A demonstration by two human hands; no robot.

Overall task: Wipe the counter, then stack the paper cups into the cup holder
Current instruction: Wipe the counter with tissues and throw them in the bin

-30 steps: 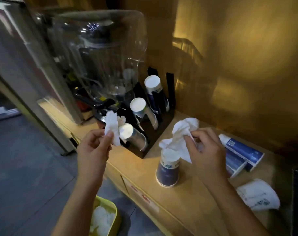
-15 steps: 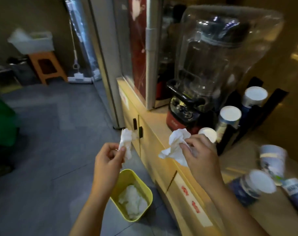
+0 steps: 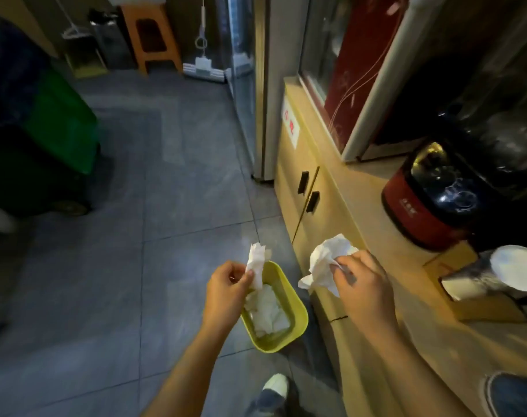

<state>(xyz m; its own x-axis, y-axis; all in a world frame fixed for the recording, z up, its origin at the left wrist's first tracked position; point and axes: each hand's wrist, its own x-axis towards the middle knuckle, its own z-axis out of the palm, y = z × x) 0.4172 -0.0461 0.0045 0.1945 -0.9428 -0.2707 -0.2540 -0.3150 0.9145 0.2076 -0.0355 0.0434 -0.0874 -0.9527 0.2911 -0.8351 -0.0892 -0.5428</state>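
Note:
My left hand pinches a small crumpled white tissue right above the yellow waste bin on the floor. My right hand grips a larger crumpled white tissue over the front edge of the wooden counter. At the right edge, one paper cup lies in the cup holder with its white bottom showing. A blue paper cup shows at the bottom right corner.
The bin holds used white tissues. A red and black blender base stands on the counter. Cabinet doors with black handles face the grey tiled floor. A green bin, an orange stool and a mop stand farther off. My shoe is below.
My view has swung left and down from the counter to the floor. Both hands moved with their tissues toward the yellow bin; the left one now hangs over it.

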